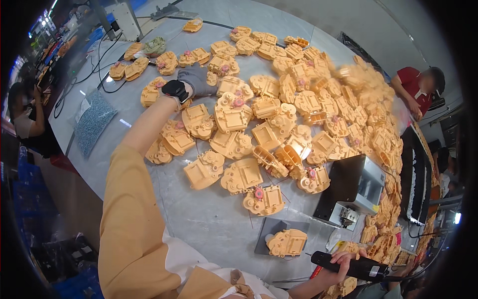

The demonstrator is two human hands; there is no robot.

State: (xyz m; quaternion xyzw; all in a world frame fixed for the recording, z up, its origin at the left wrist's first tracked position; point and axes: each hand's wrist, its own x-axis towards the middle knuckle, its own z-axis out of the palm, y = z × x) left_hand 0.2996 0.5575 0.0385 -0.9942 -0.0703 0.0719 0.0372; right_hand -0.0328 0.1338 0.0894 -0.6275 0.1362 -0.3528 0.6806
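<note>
Orange plastic shells (279, 114) cover grey table (209, 224); left hand (196, 79) grasps one, right hand (343, 264) grips black screwdriver (356, 266).

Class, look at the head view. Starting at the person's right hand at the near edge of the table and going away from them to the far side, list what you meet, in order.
Right hand gripping a black electric screwdriver → orange plastic shell on a grey pad → spread of orange plastic shells → gloved left hand resting on them → lone orange shell at the far table edge.
</note>
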